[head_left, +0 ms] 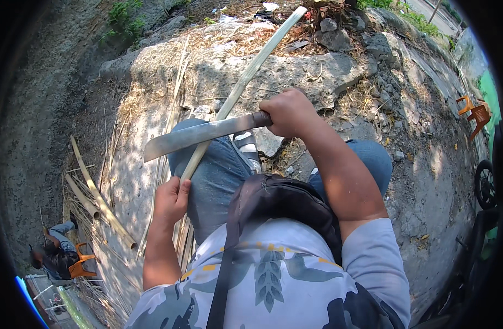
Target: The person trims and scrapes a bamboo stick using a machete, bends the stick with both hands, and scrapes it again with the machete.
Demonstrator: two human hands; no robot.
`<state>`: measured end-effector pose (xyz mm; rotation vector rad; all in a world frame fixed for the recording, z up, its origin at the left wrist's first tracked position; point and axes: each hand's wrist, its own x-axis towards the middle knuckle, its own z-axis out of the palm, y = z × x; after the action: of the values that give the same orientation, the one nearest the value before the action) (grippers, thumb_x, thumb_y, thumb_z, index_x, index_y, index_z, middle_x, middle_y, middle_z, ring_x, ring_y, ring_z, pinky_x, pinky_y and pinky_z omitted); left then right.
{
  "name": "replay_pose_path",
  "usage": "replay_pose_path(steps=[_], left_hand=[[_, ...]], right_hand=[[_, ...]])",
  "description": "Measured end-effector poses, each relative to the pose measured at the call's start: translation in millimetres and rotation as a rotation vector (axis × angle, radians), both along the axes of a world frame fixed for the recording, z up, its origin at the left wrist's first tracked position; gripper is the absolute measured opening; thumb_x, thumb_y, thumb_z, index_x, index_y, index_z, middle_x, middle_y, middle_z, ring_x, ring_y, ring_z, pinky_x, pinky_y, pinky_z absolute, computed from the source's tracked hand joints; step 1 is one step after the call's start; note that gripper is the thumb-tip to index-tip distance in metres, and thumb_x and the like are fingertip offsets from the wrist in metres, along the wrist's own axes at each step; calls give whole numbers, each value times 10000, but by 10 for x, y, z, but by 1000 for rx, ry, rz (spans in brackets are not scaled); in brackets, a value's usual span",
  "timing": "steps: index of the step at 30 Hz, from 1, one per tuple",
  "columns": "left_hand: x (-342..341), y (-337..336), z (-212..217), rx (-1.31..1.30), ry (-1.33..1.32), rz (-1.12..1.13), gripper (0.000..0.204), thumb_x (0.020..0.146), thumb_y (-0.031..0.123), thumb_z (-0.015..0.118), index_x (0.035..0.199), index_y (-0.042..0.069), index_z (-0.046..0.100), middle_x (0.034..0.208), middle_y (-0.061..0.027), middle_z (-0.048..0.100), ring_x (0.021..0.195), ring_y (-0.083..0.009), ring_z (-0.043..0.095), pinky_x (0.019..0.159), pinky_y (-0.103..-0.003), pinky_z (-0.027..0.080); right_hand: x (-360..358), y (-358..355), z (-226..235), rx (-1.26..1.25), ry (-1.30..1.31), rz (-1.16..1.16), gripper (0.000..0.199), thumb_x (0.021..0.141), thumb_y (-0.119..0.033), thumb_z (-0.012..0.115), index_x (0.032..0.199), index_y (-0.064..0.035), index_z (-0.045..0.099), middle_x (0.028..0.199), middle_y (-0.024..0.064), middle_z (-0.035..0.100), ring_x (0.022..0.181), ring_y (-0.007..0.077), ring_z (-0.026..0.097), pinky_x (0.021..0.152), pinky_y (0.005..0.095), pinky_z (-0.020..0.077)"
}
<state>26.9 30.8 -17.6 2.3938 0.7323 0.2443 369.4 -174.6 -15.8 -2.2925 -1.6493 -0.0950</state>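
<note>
My right hand (pixel 290 112) is closed round the dark handle of a machete (pixel 199 136), whose broad blade points left. The blade lies across a long, pale bamboo strip (pixel 251 71), over my left knee. My left hand (pixel 173 200) grips the near end of that strip, thumb on top. From there the strip slants up and away to the right, its far end above the concrete slab. Whether the blade's edge bites into the strip cannot be made out.
Bamboo poles (pixel 101 200) and thin strips lie on the ground to the left. A broken concrete slab (pixel 295 74) with rubble is ahead. At far left a person (pixel 59 252) sits on an orange chair (pixel 81 263); another orange chair (pixel 475 115) and a wheel (pixel 485 183) are at right.
</note>
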Motion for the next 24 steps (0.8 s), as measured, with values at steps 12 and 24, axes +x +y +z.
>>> replay_pose_path(steps=[12,24], left_hand=[[-6,-39,17,-16,-4,-13,464,1031,338,661,743,-5,540,581,-175,517,504,-264,442,516,-419,387],[36,-13,20,-41,-10,-15,459,1025,333,672,735,5,536,568,-150,518,499,-228,447,506,-408,384]], right_hand=[[251,-191,-95,103,272,-302,189,819,-282,759,948,-146,732,852,146,727,845,391,712,769,505,561],[378,-211,-145,-11,253,-338,210,781,-259,754,938,-128,707,864,120,736,902,345,728,843,477,556]])
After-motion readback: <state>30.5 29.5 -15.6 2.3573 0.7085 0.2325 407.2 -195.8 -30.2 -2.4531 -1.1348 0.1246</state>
